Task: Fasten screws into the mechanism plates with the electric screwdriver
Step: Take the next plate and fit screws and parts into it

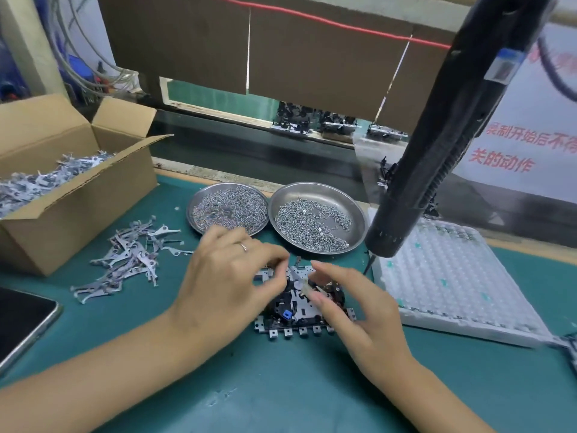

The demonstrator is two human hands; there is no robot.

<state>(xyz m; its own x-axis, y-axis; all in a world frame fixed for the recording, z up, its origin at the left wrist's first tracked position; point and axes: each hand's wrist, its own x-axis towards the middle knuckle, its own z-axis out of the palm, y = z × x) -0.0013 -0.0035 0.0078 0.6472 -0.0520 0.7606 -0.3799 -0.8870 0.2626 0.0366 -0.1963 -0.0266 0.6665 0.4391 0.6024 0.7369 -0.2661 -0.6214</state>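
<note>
The black electric screwdriver (437, 145) hangs unheld, long axis tilted, tip pointing toward 7 o'clock; both hands' fingers (274, 257) pinch small parts over the metal mechanism plate (299, 320).

Hanging screwdriver (449, 145) perhaps blocks right, bare mat (281, 385) near

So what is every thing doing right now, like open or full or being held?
Cardboard box: open, holding metal parts.
Left dish: full of screws.
Right dish: partly filled with screws.
Electric screwdriver: hanging, unheld.
Mechanism plate: flat on mat.
Left hand: pinching above plate.
Right hand: pinching a small part.
</note>
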